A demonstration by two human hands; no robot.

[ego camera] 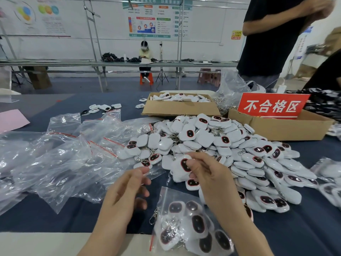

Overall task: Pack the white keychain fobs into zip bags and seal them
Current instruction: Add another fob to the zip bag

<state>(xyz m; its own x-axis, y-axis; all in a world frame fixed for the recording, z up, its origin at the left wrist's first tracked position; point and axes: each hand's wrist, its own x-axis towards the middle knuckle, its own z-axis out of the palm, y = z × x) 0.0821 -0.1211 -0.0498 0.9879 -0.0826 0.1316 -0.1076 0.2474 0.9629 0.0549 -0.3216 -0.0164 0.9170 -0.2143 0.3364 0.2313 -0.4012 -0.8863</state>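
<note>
Now the white fob (181, 166) is pinched between thumb and fingertips of my right hand (208, 174), at the near edge of the fob pile (239, 145). My left hand (129, 187) pinches the edge of a clear zip bag (156, 172) just beside it, the other fingers loosely curled. To do it well, I should open the mouth wide first, then slide the fob in flat, so nothing catches the seal. One filled bag (190, 224) lies near me, empty bags (64, 154) at left.
</note>
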